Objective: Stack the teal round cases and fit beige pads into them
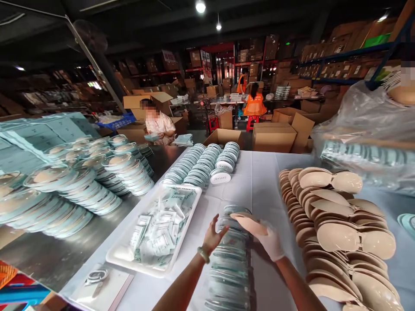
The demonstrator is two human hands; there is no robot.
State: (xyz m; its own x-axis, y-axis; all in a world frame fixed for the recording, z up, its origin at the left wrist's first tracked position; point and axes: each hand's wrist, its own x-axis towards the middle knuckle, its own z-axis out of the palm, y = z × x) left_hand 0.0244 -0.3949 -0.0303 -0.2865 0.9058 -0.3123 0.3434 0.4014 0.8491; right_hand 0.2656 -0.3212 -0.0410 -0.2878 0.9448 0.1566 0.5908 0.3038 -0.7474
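Observation:
My left hand (212,235), bare with a bead bracelet on the wrist, has its fingers spread beside the top of a row of clear round cases (231,259) lying on the white table. My right hand (269,240) wears a white glove and holds a beige silicone pad (248,223) flat over the far end of that row. Rows of paired beige pads (337,224) lie just to the right.
A white tray of small sachets (158,231) sits to the left. Stacks of round teal cases (201,166) and filled cases (81,185) stand behind. A clear plastic bag (366,134) is at the right. Seated people work among cardboard boxes (275,136) farther back.

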